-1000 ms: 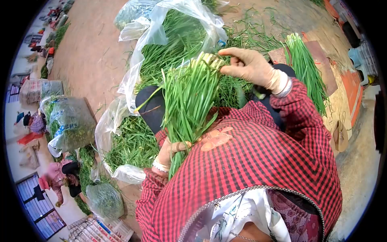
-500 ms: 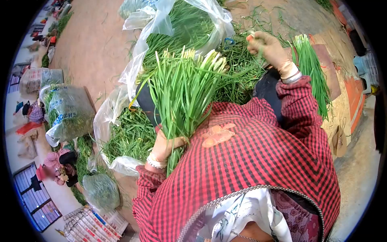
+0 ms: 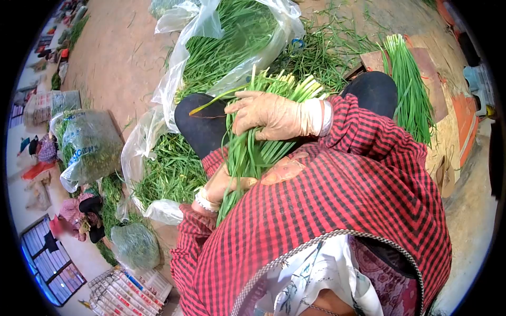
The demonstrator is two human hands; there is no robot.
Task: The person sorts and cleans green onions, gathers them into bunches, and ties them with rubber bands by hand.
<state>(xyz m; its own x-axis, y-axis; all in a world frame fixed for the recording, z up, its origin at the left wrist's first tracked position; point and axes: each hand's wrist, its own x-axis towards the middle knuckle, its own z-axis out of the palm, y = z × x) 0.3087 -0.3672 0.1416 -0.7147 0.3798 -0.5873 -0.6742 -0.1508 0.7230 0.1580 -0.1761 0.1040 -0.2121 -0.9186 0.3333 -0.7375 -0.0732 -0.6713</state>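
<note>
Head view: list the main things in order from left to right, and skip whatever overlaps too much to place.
Plastic-wrapped sack of greens → near heap of loose greens → held bundle with the right hand over it → lying bundle → pale blue object.

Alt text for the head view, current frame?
A person's left hand grips a green bunch toward its leafy end while the right hand lies across it near the pale stalk ends. An open plastic bag of greens lies beyond.
</note>
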